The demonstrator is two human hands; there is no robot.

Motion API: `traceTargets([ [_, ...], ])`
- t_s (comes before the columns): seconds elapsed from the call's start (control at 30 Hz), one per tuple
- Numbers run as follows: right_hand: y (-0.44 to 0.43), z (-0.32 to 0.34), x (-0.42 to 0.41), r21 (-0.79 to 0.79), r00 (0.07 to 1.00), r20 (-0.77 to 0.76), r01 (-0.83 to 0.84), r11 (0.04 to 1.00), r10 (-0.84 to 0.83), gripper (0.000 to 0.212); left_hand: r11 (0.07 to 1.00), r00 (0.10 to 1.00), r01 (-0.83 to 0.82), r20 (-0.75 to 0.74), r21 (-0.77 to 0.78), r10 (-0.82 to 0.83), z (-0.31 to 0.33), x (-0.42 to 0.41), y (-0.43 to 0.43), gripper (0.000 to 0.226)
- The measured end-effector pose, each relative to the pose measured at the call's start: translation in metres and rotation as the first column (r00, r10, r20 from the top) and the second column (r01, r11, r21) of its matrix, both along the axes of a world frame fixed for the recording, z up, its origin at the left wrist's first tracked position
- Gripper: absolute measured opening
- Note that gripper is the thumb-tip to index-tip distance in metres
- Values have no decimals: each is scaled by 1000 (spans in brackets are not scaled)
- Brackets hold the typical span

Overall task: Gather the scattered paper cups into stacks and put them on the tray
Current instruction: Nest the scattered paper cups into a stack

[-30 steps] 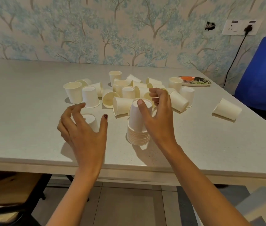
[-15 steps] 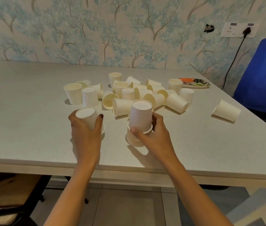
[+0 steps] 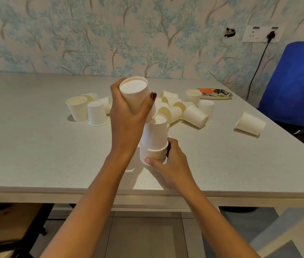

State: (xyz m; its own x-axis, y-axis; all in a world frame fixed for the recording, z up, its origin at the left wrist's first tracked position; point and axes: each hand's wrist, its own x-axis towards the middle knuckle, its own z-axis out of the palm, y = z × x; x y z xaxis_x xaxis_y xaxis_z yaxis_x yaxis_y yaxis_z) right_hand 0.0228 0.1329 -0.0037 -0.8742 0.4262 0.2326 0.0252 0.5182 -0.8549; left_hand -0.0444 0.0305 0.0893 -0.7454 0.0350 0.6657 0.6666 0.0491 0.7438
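1. The left hand (image 3: pixel 127 116) holds one paper cup (image 3: pixel 136 95) upside down, up in the air. Its fingers (image 3: pixel 152 97) are wrapped snug around the cup.
2. This cup hangs just above the stack (image 3: pixel 154 140), a bit tilted and not yet on it.
3. The stack stands upside down on the tabletop (image 3: pixel 35 155), near the front edge. It already has many cups in it.
4. The right hand (image 3: pixel 171 164) holds the bottom of the stack. Its fingers are curled part way around the rims to keep it steady.
5. I think the step now is adding one more cup to the stack.
6. Next, the cup needs to be turned straight and slid down over the top one. It should go on softly, so the stack does not tip.
7. Many loose cups (image 3: pixel 177 110) lie behind the stack. Some stand up and some lie on their sides. One lone cup (image 3: pixel 250 123) lies far off to the right.
8. The tray (image 3: pixel 216 94) sits at the back right. I see no stack on it, so there is much left to do.
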Motion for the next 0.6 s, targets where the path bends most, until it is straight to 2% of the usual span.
traceTargets([
  [0.07,-1,0,0,21,1000,-2,6,1000,-6,76,998,998,57,30,-16,-57,0,0,4,61],
  [0.23,2,0,1,3,1000,-2,-25,1000,25,74,961,970,213,159,-176,-185,-19,-3,16,62],
  [0.37,13,2,4,55,990,90,-110,992,104,65,943,960,238,205,-234,-191,-42,-3,17,62],
  [0.43,21,4,5,-31,989,88,-114,993,116,56,939,959,236,217,-251,-183,-51,-3,16,64],
  [0.5,28,7,1,-105,999,16,-26,994,28,48,931,958,238,223,-276,-179,-56,-4,15,67],
  [0.6,41,15,-16,-104,989,-95,100,990,-110,38,922,957,239,237,-306,-169,-61,-5,13,70],
])
